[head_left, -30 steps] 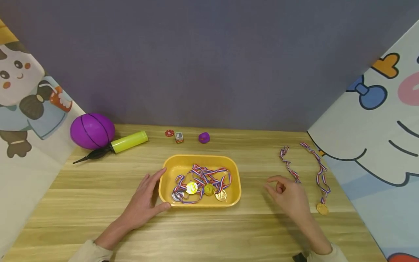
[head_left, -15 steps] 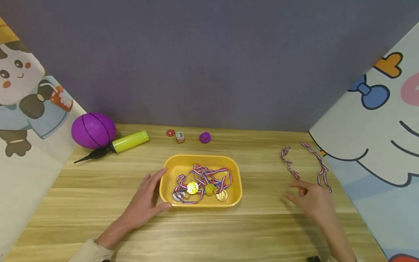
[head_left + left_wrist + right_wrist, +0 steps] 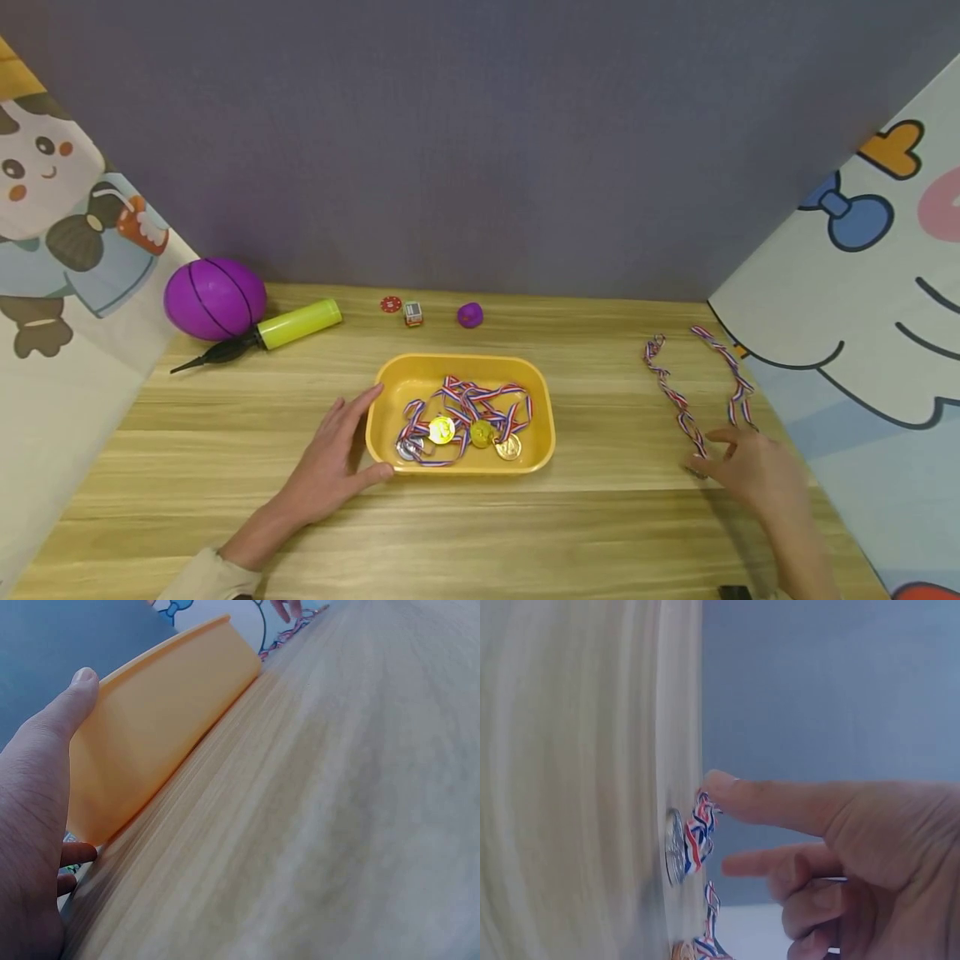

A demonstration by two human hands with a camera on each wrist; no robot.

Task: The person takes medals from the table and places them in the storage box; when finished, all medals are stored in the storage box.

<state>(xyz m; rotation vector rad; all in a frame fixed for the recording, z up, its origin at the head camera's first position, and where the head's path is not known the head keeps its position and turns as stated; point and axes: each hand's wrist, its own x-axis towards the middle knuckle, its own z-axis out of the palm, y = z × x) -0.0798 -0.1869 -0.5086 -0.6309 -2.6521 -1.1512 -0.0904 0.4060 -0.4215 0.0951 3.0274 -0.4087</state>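
My left hand (image 3: 326,467) rests against the left end of a yellow tray (image 3: 551,417), fingers nearly straight; in the left wrist view its thumb (image 3: 84,682) touches the tray's outer wall. Inside lie several medals with striped ribbons, including a bright gold medal (image 3: 442,430). At the right, my right hand (image 3: 761,479) hovers by a silver medal (image 3: 674,847) whose twisted ribbon (image 3: 675,398) runs back along the table. Thumb and index finger stand apart, the other fingers curled, holding nothing. A second ribbon (image 3: 723,354) lies farther right; my hand hides its gold medal in the head view.
A purple ball (image 3: 215,298) and a yellow-green hand pump (image 3: 298,323) sit at the back left. Along the back are a red chip (image 3: 390,304), a small toy vehicle (image 3: 413,314) and a small purple object (image 3: 470,315). Walls bound the back and sides.
My right hand has moved right, from beside the tray to the silver medal, covering the gold medal on the far-right ribbon. The left hand and tray have stayed put.
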